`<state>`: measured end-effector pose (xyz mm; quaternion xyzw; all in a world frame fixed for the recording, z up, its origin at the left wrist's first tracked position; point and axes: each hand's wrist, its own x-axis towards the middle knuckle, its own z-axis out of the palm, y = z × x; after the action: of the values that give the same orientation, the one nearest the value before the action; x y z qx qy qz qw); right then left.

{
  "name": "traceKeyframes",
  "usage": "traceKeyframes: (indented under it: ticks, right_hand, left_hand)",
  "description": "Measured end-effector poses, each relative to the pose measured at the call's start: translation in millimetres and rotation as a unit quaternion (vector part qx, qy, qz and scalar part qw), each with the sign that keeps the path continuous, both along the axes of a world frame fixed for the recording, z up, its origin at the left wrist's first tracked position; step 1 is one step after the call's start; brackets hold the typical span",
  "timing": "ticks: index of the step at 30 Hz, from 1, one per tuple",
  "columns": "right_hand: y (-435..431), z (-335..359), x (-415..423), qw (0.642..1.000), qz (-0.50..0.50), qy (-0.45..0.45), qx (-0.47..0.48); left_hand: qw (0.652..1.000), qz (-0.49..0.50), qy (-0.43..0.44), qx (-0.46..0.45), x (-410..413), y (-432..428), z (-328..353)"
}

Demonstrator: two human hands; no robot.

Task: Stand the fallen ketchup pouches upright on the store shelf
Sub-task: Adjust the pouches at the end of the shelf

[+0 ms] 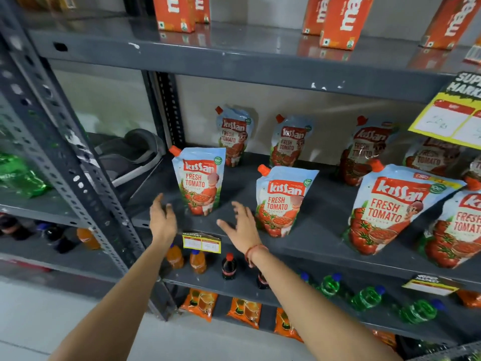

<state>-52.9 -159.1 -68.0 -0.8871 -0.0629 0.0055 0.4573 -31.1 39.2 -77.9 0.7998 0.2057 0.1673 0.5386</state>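
- Shelf [320, 230]: grey metal, middle tier of a slotted rack; it carries all the ketchup stock in view.
- Front-left ketchup pouch [200, 181]: standing upright near the shelf's front edge, orange spout at its top left corner, label facing out. It sits between the two hands and touches neither.
- Left hand [162, 220]: just left of that pouch's base, palm turned inward, fingers spread apart and holding nothing.
- Right hand [241, 225]: just right of the same base, in front of the middle front pouch [282, 201], fingers splayed and empty; a red thread circles the wrist.
- Right front pouches [390, 209]: leaning left rather than standing true. By my judgement they need attention next.
- Back-row pouches [234, 135]: propped against the rear wall. Those at far right are partly hidden by a yellow price tag [450, 121], so their posture cannot be told for certain.
- Handling note, a judgement: with both palms flanking a pouch that stands unaided, the step looks like a steadying check. Keep the hands near until it shows no sway.
- For the leaning ones, grip both side seams low, press the base gusset flat on the shelf, then release gently.
- Risk: a soft pouch slumps if its contents sit high, and a nudge may topple the neighbour.
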Motion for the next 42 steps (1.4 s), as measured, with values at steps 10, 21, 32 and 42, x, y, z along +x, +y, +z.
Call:
traceKeyframes:
  ticks: [10, 21, 32, 42]
  right_hand:
    - [33, 12, 41, 0.991, 0.015, 0.092, 0.095]
    - [30, -1, 16, 0.988, -0.048, 0.043, 0.139]
    - [28, 8, 12, 0.993, -0.051, 0.046, 0.094]
    - [18, 35, -13, 0.994, -0.060, -0.088, -0.012]
  left_hand:
    - [0.985, -0.143, 0.085, -0.039, 29, -4, -4]
    - [0.986, -0.156, 0.057, -0.019, 6, -12, -4]
    - [0.991, -0.123, 0.058, -0.011, -6, -21, 5]
    - [0.999, -0.031, -0.043, 0.003, -38, -45, 32]
